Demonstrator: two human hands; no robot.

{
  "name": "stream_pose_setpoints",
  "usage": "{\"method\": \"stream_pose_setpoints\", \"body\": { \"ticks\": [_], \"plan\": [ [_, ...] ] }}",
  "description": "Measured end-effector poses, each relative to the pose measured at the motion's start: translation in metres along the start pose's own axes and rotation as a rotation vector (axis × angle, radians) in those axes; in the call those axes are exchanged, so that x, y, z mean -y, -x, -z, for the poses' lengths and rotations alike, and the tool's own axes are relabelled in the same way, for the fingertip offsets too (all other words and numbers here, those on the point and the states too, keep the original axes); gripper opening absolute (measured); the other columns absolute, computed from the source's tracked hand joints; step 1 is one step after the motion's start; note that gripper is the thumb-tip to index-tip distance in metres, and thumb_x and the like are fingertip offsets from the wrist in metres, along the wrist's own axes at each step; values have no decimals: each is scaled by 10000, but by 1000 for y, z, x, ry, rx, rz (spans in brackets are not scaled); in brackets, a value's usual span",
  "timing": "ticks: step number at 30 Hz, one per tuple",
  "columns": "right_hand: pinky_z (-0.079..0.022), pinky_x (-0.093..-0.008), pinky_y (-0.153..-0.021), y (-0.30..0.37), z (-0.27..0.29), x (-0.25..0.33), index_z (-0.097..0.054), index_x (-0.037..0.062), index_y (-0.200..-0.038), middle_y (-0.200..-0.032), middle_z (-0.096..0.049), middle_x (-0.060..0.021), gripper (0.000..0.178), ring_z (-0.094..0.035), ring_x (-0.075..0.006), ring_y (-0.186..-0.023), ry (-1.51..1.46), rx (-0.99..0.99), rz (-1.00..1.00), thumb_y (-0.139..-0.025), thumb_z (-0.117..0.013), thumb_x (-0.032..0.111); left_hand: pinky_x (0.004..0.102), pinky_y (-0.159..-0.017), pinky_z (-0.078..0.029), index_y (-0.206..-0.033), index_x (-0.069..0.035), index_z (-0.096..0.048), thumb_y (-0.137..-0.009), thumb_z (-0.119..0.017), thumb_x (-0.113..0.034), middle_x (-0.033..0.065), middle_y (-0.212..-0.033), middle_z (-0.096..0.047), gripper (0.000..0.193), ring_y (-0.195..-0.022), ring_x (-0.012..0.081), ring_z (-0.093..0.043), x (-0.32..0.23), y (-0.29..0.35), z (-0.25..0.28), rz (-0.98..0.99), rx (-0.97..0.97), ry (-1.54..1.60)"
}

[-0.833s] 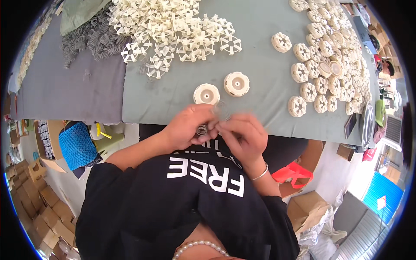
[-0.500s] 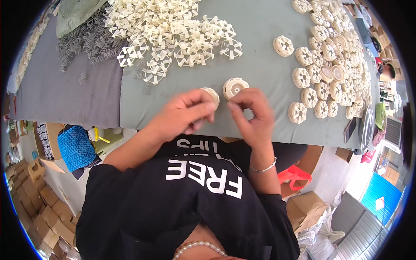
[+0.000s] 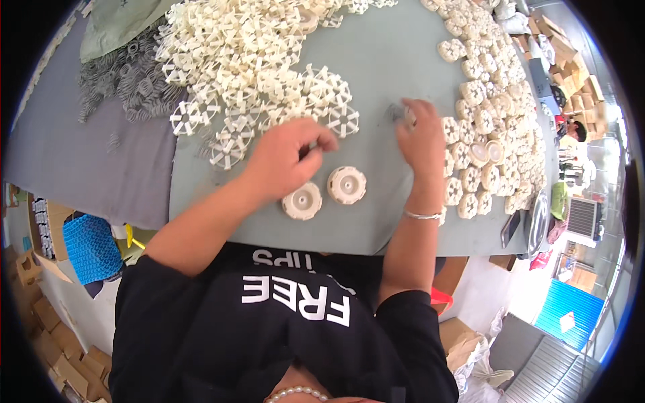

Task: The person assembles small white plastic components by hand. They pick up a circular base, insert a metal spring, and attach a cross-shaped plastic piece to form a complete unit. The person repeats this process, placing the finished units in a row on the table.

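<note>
Two round cream plastic discs [image 3: 347, 185] with notched rims and a hollow centre lie side by side on the grey-green cloth before me. My left hand [image 3: 285, 158] hovers above the left disc [image 3: 302, 201]. Its fingers are bent, the thumb stands off from the index finger, and I see nothing between them. Farther right and forward, my right hand [image 3: 422, 138] is reached out beside the finished-looking cream wheels [image 3: 470, 178]. At its fingertips is a grey, coil-like spring [image 3: 395, 113], smeared by motion. A large pile of white spoked pieces [image 3: 248, 67] lies beyond my left hand.
A heap of grey coil springs [image 3: 138, 77] lies far left, next to a greenish bag [image 3: 121, 27]. Many cream wheels crowd the table's right side. A phone [image 3: 510, 230] and a clear round lid [image 3: 539, 221] sit near the right edge. A blue woven thing [image 3: 93, 247] stands below left.
Both hands have come away from the two discs, which now lie on the cloth. My right hand has moved forward and right; my left has moved forward. The view has shifted.
</note>
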State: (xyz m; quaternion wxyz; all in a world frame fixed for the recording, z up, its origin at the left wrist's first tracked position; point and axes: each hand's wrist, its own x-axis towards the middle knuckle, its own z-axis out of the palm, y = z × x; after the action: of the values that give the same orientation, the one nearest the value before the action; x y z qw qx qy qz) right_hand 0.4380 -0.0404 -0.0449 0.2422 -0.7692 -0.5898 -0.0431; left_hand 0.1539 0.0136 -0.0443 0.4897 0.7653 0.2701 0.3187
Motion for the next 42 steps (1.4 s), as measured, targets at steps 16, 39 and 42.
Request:
{"method": "stream_pose_setpoints", "body": {
  "ticks": [16, 39, 42],
  "plan": [
    [-452, -493, -1130, 64, 54, 83, -740, 127, -1286, -1452, -624, -116, 543, -539, -355, -1377, -329, 138, 299, -779, -904, 228, 220, -506, -397, -1362, -46, -625, -1059, -661, -187, -23, -727, -586, 336, -576, 41, -507, -5, 6, 11, 595, 380, 872],
    [-269, -770, -1173, -114, 30, -301, -428, 418, -1608, -1722, -320, -127, 818, -250, -539, -1557, 721, -115, -505, -866, -751, 536, 221, -529, -428, -1379, -45, -593, -1011, -654, -57, 10, -973, -670, 373, -620, 42, -550, 0, 8, 10, 734, 414, 931],
    [-277, -751, -1187, -143, 67, -361, -412, 435, -1613, -1729, -311, -117, 795, -273, -497, -1562, 710, -112, -457, -896, -753, 482, 220, -530, -429, -1385, -51, -590, -1011, -649, -53, 16, -993, -679, 379, -627, 42, -553, 1, 6, 6, 713, 509, 957]
  ]
}}
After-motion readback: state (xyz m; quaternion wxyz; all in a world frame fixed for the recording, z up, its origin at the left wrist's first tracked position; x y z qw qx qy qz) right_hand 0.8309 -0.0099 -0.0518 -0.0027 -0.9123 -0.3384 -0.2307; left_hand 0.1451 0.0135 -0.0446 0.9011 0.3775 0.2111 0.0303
